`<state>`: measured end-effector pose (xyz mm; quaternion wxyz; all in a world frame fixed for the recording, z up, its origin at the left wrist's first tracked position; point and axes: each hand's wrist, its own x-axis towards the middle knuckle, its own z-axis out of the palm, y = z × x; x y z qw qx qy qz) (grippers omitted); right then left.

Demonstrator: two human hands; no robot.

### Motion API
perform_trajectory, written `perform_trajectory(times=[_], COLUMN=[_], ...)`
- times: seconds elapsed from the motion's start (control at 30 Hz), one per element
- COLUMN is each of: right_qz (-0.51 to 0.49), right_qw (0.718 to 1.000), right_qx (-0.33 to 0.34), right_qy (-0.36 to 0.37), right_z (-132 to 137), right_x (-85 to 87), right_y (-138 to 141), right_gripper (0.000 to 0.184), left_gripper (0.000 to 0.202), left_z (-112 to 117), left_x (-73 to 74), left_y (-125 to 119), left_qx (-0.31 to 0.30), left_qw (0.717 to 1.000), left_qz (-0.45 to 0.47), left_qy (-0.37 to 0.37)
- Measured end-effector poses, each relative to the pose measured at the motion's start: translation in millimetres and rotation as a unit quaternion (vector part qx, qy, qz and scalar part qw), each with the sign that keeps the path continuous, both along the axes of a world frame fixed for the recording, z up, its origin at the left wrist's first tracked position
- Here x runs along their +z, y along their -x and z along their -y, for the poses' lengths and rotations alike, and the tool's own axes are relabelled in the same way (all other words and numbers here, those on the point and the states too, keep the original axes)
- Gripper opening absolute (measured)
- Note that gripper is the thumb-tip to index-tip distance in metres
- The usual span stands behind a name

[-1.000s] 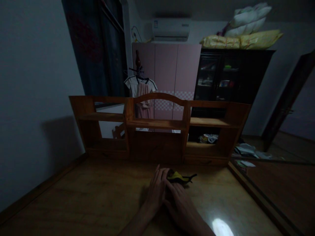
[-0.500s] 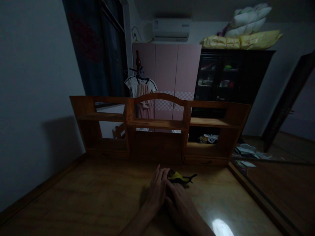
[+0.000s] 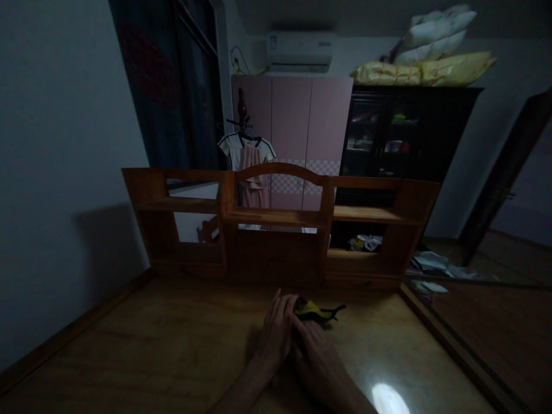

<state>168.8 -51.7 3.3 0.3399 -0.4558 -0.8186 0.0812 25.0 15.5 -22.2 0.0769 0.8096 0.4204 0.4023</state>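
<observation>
Both my hands rest together on the wooden desk top (image 3: 164, 351), a little right of the middle. My left hand (image 3: 276, 333) lies with its fingers stretched forward, touching a small yellow and black thing (image 3: 317, 311) on the desk. My right hand (image 3: 317, 359) lies against the left one, its fingers curled over the near side of that same thing. The room is dim and I cannot make out what the yellow and black thing is.
A low wooden shelf unit (image 3: 280, 227) stands along the desk's far edge. Behind it are a pink wardrobe (image 3: 302, 126), a dark glass-door cabinet (image 3: 401, 132) with bedding on top, and hanging clothes (image 3: 248, 155). A bright light spot (image 3: 388, 397) lies on the desk.
</observation>
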Motion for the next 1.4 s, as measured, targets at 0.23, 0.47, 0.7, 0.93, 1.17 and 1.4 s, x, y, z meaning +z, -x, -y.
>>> perform_trajectory(times=[0.23,0.47,0.7,0.93,1.17,1.4], right_qz=[0.003,-0.006,-0.014,-0.009,0.003,0.003], right_qw=[1.000,1.000,1.000,1.000,1.000,0.999], right_qx=[-0.002,-0.017,-0.007,-0.008,-0.012,-0.026], right_qy=[-0.014,-0.004,-0.014,-0.006,-0.012,-0.021], right_z=[2.2,1.4,-2.8,-3.6,1.4,0.0], right_x=[4.1,4.9,-1.2,-1.8,5.2,4.1], right_y=[-0.9,0.1,-4.1,-4.9,-4.1,-2.8], right_gripper=[0.069,0.067,0.065,0.067,0.070,0.070], left_gripper=[0.047,0.054,0.056,0.057,0.053,0.050], left_z=[-1.6,-0.8,1.8,0.0,-2.8,0.8], left_x=[-0.7,2.5,6.8,4.6,-0.5,4.9], left_y=[0.1,-1.6,-2.1,-2.6,-2.3,-1.6], left_qx=[-0.002,-0.006,-0.008,-0.010,0.005,0.001], left_qw=[1.000,1.000,1.000,0.999,1.000,1.000], left_qz=[0.002,0.000,-0.016,-0.017,-0.001,-0.008], left_qy=[0.019,-0.005,-0.017,-0.032,-0.013,0.010])
